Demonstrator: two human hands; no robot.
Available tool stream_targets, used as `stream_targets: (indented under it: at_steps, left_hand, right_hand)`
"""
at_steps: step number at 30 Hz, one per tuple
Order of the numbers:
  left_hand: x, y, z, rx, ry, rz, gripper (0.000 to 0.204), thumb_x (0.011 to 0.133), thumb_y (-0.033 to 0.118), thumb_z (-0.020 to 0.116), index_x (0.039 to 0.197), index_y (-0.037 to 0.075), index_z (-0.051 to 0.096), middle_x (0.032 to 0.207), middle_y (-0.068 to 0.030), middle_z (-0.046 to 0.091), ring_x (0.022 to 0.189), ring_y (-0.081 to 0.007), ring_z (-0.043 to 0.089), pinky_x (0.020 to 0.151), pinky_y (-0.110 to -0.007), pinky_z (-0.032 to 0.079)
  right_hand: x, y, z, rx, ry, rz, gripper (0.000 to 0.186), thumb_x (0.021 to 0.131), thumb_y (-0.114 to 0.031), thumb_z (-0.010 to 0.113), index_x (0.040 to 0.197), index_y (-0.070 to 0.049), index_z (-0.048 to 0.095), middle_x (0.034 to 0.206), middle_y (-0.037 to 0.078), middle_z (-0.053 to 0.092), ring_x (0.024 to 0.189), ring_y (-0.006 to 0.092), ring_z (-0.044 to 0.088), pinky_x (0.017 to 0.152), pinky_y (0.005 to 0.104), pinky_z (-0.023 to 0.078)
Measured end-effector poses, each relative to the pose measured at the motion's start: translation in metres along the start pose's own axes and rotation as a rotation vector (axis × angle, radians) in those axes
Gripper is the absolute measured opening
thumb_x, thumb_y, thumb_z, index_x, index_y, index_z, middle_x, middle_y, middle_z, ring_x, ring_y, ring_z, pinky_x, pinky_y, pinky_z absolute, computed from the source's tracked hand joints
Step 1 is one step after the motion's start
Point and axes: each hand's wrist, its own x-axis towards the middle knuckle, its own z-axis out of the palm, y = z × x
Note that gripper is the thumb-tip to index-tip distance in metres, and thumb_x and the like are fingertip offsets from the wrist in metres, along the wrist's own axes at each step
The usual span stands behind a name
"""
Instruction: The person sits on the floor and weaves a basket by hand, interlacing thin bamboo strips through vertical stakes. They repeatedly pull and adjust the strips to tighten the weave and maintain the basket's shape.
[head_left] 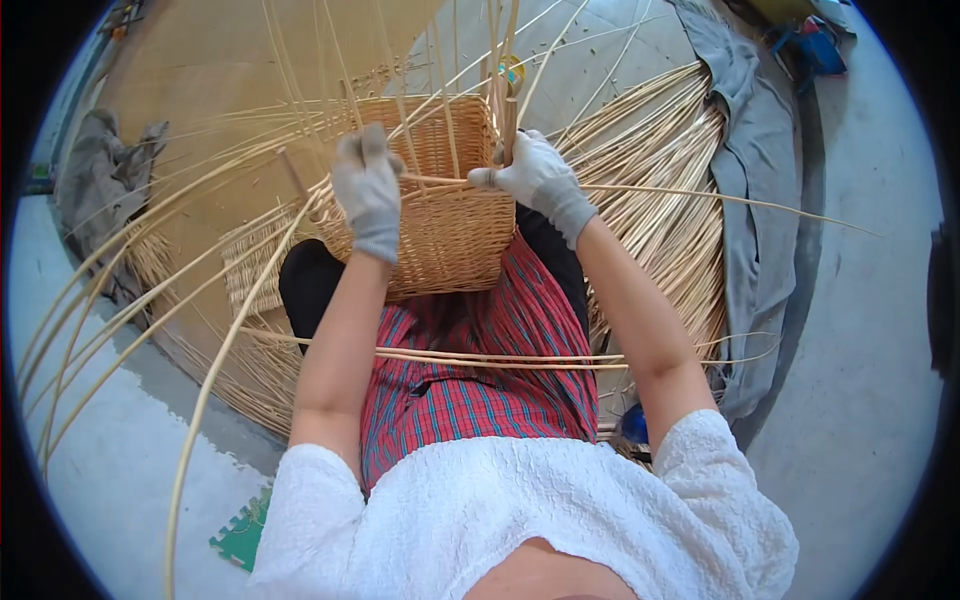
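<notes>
While the basket (440, 215) rests on the lap at twelve o'clock, the gloved left hand (368, 190) grips its rim at nine o'clock, fingers clenched on a cane. At three o'clock, the right hand (535, 175) has fingers closed around upright canes (508, 110), and loose canes (670, 170) fan over the floor (860, 400) beyond

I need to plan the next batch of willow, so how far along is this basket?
Done: the woven side wall of the basket on the lap looks closed up to near the rim. In hand: the left hand grips the rim's left side, and the right hand holds upright stakes at its right corner, with a rod running across. Left: many stakes stand loose above the rim, unwoven and untrimmed.
</notes>
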Motion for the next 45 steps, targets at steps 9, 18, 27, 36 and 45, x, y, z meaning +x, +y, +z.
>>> stream_targets:
  at_steps: [9,18,27,36,45]
  left_hand:
    - [-0.003,0.084,0.119,0.581,-0.424,0.925,0.072,0.085,0.052,0.075,0.138,0.005,0.058,0.136,-0.0233,0.061,0.127,-0.0368,0.059,0.103,-0.044,0.048]
    - [-0.138,0.054,-0.140,0.682,-0.906,0.641,0.036,0.086,0.034,0.075,0.118,0.017,0.071,0.108,-0.0049,0.069,0.110,-0.0270,0.066,0.117,-0.050,0.036]
    - [-0.131,0.007,-0.180,0.944,-0.835,0.184,0.019,0.093,0.033,0.066,0.095,0.018,0.077,0.085,-0.0042,0.072,0.092,-0.0277,0.067,0.093,-0.044,0.049]
    - [-0.118,0.002,-0.152,1.032,-0.615,0.444,0.010,0.089,0.025,0.069,0.092,0.016,0.071,0.084,-0.0039,0.069,0.092,-0.0251,0.067,0.092,-0.042,0.047]
    - [-0.094,0.045,-0.221,0.916,-0.570,0.542,0.018,0.093,0.027,0.070,0.100,0.011,0.074,0.100,-0.0066,0.074,0.103,-0.0328,0.068,0.102,-0.047,0.048]
  right_hand:
    - [0.043,-0.017,0.042,-0.142,0.400,0.276,0.048,0.088,-0.045,0.074,0.113,-0.005,0.065,0.113,0.021,0.067,0.104,0.0347,0.067,0.087,0.0437,0.053]
    - [0.035,-0.010,0.049,0.192,0.498,0.127,0.046,0.089,-0.034,0.076,0.120,-0.003,0.062,0.111,0.021,0.069,0.102,0.0359,0.069,0.088,0.0449,0.054]
    - [-0.141,-0.073,0.094,0.699,-0.165,-0.483,0.030,0.096,-0.004,0.069,0.125,0.001,0.064,0.112,0.009,0.072,0.102,0.0164,0.068,0.090,0.0293,0.055]
    - [-0.179,-0.072,0.142,0.401,-0.237,-0.155,0.040,0.092,-0.021,0.073,0.129,-0.008,0.062,0.093,0.009,0.066,0.081,0.0233,0.067,0.071,0.0356,0.054]
    - [-0.142,-0.012,0.060,-0.071,0.397,-0.530,0.011,0.083,-0.013,0.076,0.094,-0.013,0.076,0.079,0.006,0.072,0.071,0.0256,0.068,0.067,0.0405,0.055]
